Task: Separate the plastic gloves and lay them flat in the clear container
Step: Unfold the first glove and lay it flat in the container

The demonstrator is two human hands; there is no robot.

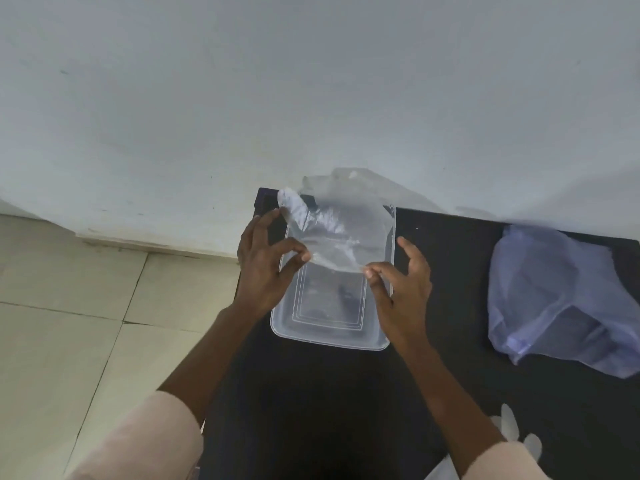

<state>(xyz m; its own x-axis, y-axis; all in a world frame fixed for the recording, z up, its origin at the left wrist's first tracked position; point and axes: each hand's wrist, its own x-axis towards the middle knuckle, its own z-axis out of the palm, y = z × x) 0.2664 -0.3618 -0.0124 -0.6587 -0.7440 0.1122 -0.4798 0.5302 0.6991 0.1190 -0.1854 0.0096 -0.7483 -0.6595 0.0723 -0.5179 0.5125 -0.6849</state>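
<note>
- Head view: plastic glove (329, 233), thin, translucent, creased, held over clear container (329, 336) near the bench's (450, 375) far-left corner.
- Left hand (263, 268) and right hand (401, 289) each pinch the cuff edge, other fingers spread.

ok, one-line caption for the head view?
Both hands pinch a plastic glove above the clear container.

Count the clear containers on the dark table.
1. The clear container sits on the dark table between the left hand and right hand, under the plastic glove they hold. The crumpled plastic bag might hide others.
</note>
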